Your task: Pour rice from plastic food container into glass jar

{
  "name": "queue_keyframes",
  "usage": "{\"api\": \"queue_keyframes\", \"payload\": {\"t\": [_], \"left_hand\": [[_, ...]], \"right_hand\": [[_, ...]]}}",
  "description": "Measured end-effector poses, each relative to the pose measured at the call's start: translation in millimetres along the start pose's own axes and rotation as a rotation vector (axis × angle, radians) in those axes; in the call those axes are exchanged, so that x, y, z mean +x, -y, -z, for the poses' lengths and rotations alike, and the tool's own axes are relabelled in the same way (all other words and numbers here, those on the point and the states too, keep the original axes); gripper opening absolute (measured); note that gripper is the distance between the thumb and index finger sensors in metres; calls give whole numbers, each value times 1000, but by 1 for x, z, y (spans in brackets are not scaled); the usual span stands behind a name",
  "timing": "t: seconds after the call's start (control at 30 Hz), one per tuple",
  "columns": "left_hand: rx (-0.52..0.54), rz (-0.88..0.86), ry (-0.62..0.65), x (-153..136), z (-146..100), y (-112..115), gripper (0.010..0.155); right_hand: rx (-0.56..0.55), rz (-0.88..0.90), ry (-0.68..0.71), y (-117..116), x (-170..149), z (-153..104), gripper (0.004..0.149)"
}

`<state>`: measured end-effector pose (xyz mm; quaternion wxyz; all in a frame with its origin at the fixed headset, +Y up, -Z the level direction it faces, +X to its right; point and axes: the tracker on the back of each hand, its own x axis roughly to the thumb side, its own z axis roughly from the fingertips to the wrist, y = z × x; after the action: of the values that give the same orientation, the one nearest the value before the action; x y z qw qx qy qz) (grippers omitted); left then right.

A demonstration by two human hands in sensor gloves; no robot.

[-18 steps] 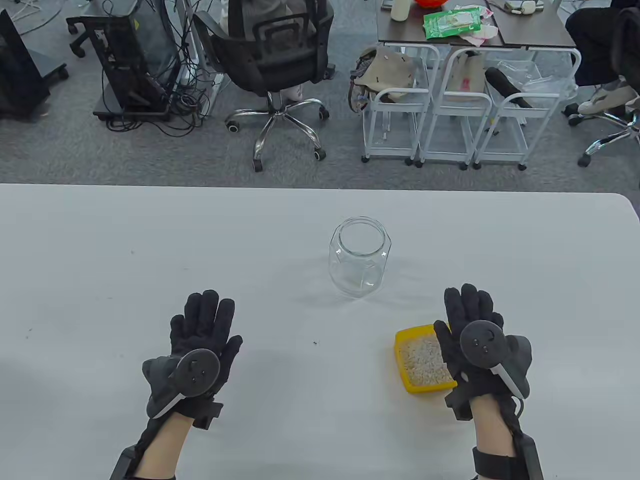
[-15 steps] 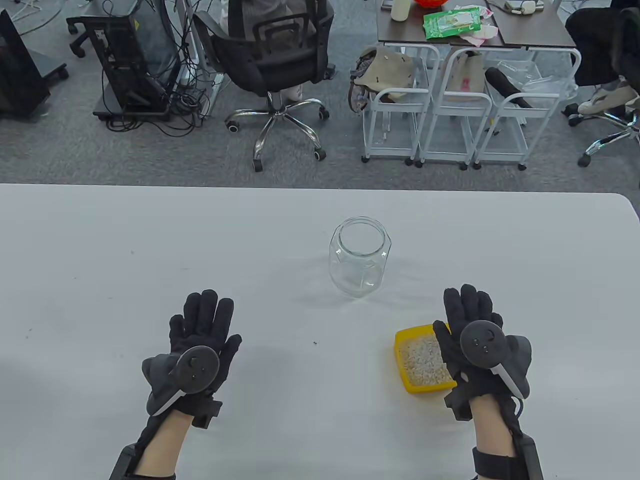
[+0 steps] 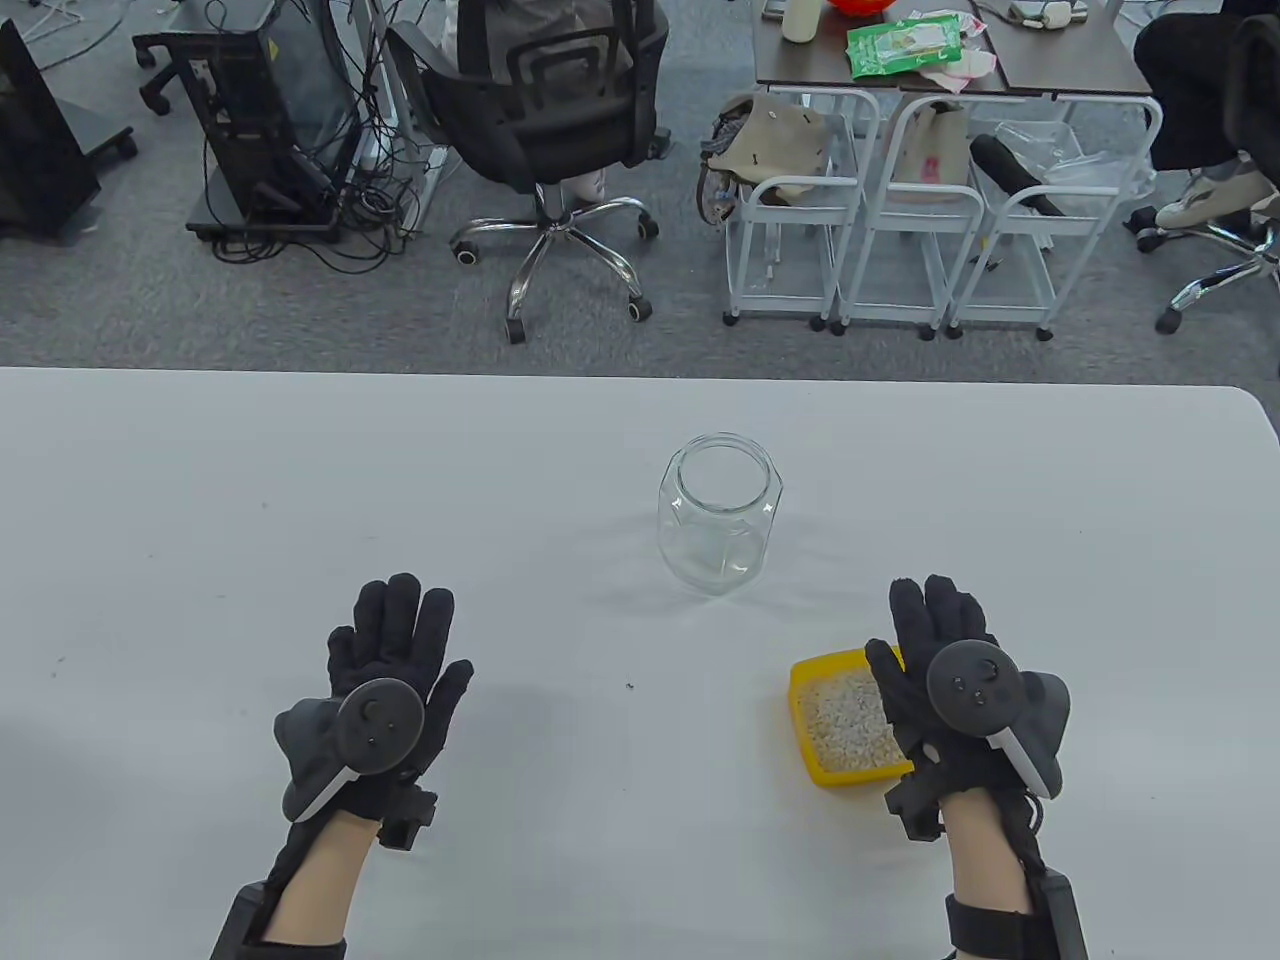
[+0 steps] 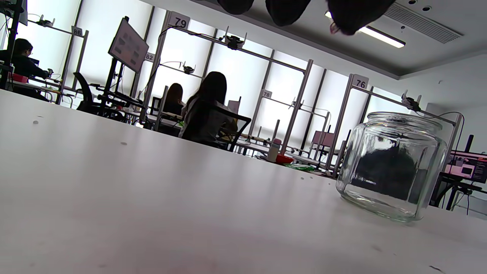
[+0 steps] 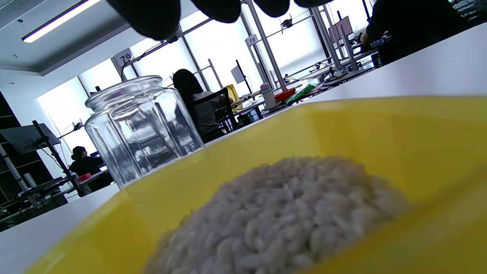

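Your left hand [image 3: 385, 665] lies flat on the table [image 3: 200, 520], fingers spread and holding nothing, well to the left of the jar [image 3: 718, 512]. Your right hand [image 3: 945, 670] is also spread flat, but it covers the right edge of the yellow container [image 3: 812, 672], so you cannot tell from above whether the palm rests on the rim or floats over it. The trackers hide the backs of both hands.

The jar stands upright and lidless near the table's middle, apart from both hands, with nothing in it. The container sits just in front and to the right of it, the two not touching. The rice [image 3: 845, 722] lies heaped inside; its right part is hidden under your thumb side.

In the right wrist view the near rim is blurred and cut off, and only fingertips [image 5: 152, 17] hang in at the top. The left wrist view shows three fingertips [image 4: 354, 15], cropped.
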<state>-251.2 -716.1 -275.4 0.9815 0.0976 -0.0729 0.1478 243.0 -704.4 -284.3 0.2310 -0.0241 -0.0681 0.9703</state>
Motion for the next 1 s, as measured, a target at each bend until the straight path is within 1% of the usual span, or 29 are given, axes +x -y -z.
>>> {"api": "queue_keyframes", "payload": {"t": [0.47, 0.73, 1.0], "left_hand": [[-4, -23, 10, -1, 0, 0, 67], [-16, -34, -6, -3, 0, 2, 67], [-26, -37, -10, -3, 1, 2, 67]], "right_hand": [[-1, 34, -78, 1, -15, 3, 70], [60, 49, -170, -1, -34, 7, 72], [111, 50, -226, -6, -43, 10, 72]]}}
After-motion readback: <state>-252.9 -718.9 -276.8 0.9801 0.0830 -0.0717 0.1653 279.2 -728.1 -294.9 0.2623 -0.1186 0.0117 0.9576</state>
